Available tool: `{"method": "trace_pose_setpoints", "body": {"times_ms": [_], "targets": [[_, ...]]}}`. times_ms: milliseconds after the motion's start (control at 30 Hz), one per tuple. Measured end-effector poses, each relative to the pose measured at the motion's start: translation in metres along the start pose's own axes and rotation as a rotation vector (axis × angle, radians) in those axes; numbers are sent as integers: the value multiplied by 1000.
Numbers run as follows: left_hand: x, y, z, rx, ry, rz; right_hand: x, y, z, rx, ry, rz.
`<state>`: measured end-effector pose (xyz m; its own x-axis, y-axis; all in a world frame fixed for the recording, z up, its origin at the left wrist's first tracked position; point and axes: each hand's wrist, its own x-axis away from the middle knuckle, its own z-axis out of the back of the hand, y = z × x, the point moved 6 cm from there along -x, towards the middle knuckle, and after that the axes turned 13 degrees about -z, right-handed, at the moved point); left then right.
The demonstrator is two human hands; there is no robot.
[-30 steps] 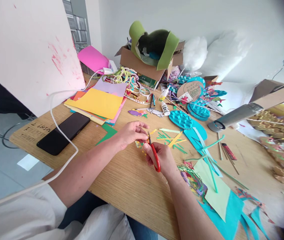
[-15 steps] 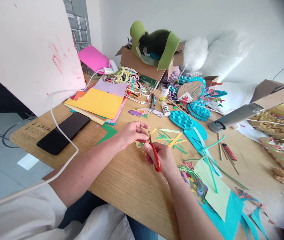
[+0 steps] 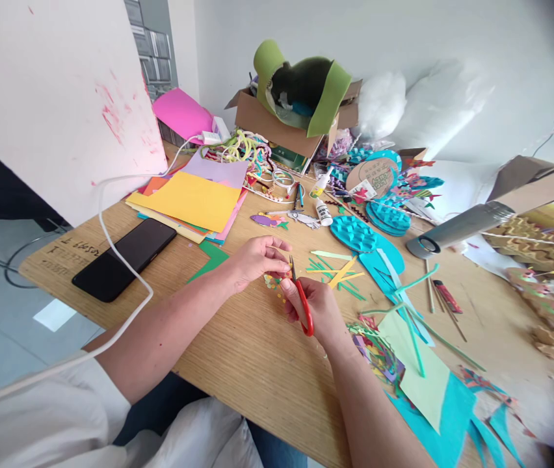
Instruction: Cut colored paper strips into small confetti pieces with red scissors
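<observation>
My right hand [image 3: 313,305] holds red-handled scissors [image 3: 306,312], their dark blades pointing up and away from me beside my left fingertips. The fingers of my left hand [image 3: 260,263] pinch a tiny piece of yellow paper at the blades; most of it is hidden. Below the hands lie small yellow, green and orange paper bits [image 3: 273,282], partly covered by my fingers. Just right of the blades, yellow paper strips [image 3: 341,273] cross thin green strips [image 3: 323,268] on the wooden table [image 3: 252,357].
Coloured paper sheets [image 3: 199,198] are stacked at the left, behind a black phone [image 3: 125,259]. A white cable [image 3: 106,227] runs over the phone and my left forearm. Glue bottles [image 3: 323,212] stand behind the strips. A metal flask [image 3: 460,227] and blue felt [image 3: 445,416] are at the right.
The yellow strip that stuck out past the scissor blades no longer shows there. Both hands have stayed in nearly the same place.
</observation>
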<state>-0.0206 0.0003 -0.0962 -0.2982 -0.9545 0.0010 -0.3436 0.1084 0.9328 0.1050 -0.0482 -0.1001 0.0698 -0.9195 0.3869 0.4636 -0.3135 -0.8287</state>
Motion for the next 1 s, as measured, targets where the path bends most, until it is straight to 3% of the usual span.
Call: {"method": "trace_pose_setpoints", "body": {"times_ms": [1000], "targets": [[0, 1, 0, -10, -3, 0, -2, 4, 3, 19, 15, -16]]}}
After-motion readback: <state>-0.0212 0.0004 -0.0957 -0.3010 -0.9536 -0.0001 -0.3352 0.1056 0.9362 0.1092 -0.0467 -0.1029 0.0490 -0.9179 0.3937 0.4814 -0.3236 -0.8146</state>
